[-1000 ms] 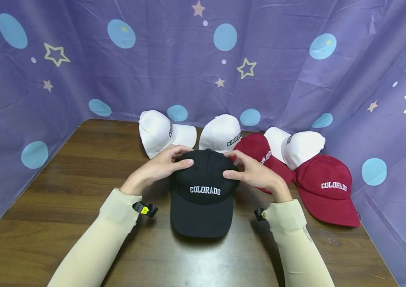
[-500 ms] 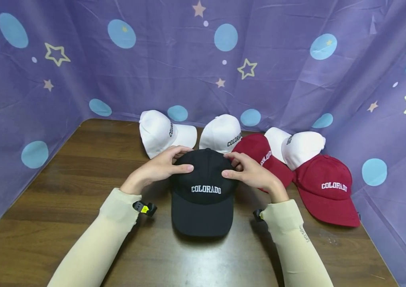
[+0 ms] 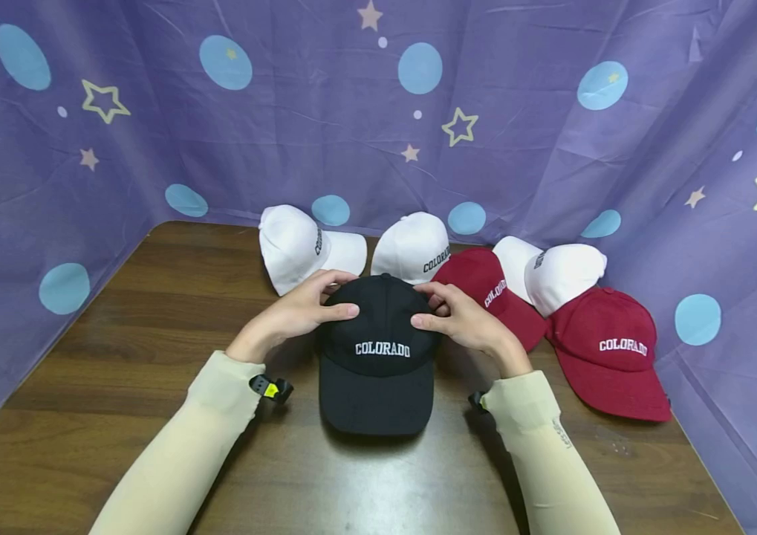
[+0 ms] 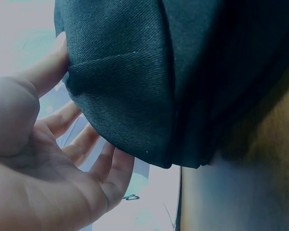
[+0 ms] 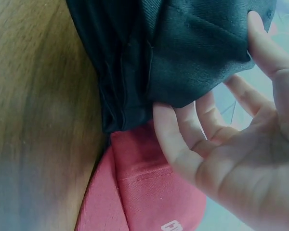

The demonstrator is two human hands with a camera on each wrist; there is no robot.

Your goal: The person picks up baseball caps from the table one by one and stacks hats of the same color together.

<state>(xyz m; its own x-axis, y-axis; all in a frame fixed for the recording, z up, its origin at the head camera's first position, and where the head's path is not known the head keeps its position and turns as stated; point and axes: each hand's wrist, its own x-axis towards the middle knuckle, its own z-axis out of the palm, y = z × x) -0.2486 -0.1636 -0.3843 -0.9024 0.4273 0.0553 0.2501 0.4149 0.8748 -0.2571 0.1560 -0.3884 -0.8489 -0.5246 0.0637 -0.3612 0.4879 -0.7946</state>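
Black cap [image 3: 377, 371], pinched by left-hand grip [image 3: 293, 310] and right-hand grip [image 3: 469, 321], shows its lettering [image 3: 382, 349] only in the head view.

The black cap [image 3: 377, 369] bears white lettering [image 3: 382, 349], the purple curtain [image 3: 325, 134] blue dots [image 3: 420, 68].

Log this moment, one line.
left hand: holds black COLORADO cap; right hand: holds same cap; white caps: farther back; red caps: right
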